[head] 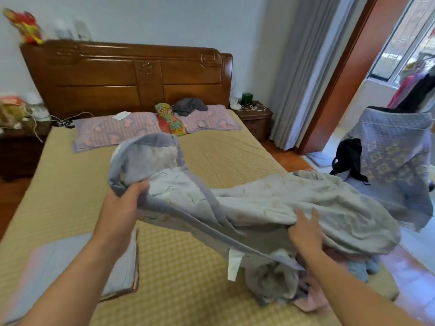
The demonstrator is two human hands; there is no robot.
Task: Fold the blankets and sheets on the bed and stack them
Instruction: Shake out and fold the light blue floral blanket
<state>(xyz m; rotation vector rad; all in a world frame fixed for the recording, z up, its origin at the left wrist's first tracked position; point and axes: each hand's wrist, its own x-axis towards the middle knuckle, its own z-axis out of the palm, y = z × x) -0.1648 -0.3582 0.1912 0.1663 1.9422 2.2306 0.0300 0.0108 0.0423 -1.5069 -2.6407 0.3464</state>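
Now the person stands at the foot of the bed [70, 184], which carries a yellow checked cover, and holds up a light quilt [270, 203] with a grey border and small leaf prints. The left hand [122, 205] grips the grey edge of the quilt; the fingers are curled around the cloth and the thumb lies on top, so this grip is pinching the fabric. The right hand [306, 229] rests on the quilt further to the right with the fingers spread and rather straight; I cannot tell if the thumb catches some cloth under it. The quilt hangs between the two hands above the bed, and its right part lies over a loose heap of other bedding [306, 295] in pink, grey and blue at the right corner of the bed. A white label [234, 264] hangs down from the lower edge of the quilt. On the left near corner of the bed lies a folded sheet [70, 267], flat and pale blue. Two purple pillows [113, 130] lie against the wooden headboard [127, 76], with a small red flowered cushion [169, 118] between them. Beside the bed on the right stands a chair [390, 151] covered with a patterned cloth.
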